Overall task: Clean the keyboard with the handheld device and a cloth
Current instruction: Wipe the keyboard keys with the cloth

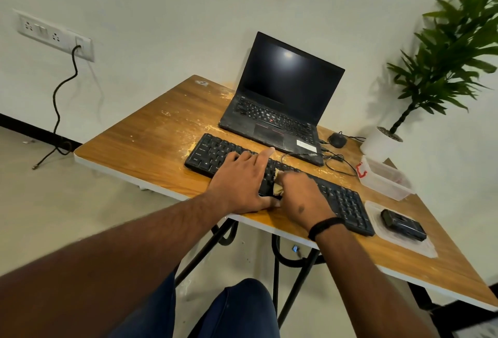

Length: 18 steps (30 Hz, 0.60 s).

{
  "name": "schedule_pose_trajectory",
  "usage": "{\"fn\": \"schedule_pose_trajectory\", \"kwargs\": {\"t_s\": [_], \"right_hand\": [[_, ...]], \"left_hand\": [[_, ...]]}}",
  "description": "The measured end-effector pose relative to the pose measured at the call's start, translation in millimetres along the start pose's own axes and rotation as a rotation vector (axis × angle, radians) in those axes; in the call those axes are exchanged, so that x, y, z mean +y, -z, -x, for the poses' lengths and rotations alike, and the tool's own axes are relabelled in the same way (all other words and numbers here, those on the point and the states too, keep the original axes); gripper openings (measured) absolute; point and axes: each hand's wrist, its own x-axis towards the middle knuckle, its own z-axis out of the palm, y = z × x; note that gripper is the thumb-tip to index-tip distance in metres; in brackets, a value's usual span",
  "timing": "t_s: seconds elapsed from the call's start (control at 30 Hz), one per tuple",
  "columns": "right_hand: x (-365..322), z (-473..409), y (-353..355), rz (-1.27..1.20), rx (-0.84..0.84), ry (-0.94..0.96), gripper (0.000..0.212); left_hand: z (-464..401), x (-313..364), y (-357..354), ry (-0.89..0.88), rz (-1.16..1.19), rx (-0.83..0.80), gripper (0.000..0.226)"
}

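Even indoor light; glare spot on laptop screen; wide-angle bending at edges; right side blurred.

A black keyboard with pale key lettering is seen on a table of orange-brown wood grain, edged in white and marked with pale yellowish smears. A tan-yellow cloth is shown at the keys. A black laptop with red accents on its keys and trackpad, a black mouse and a black handheld device are shown. A clear box is fitted with a red clasp. Green leaves are carried by a plant in a white pot. A black band is worn on the right wrist.
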Motion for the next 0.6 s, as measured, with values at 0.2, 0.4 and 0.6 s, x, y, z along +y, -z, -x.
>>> {"fn": "schedule_pose_trajectory", "kwargs": {"t_s": [0.2, 0.4, 0.6], "right_hand": [[21, 19, 17, -0.279, 0.014, -0.038, 0.041], [-5, 22, -7, -0.065, 0.053, -0.157, 0.019], [-7, 28, 1, -0.113, 0.035, -0.129, 0.015]], "left_hand": [[0, 1, 1, 0.002, -0.002, 0.002, 0.118], [1, 0, 0, 0.002, 0.016, 0.012, 0.117], [0, -1, 0, -0.001, 0.029, 0.013, 0.118]]}}
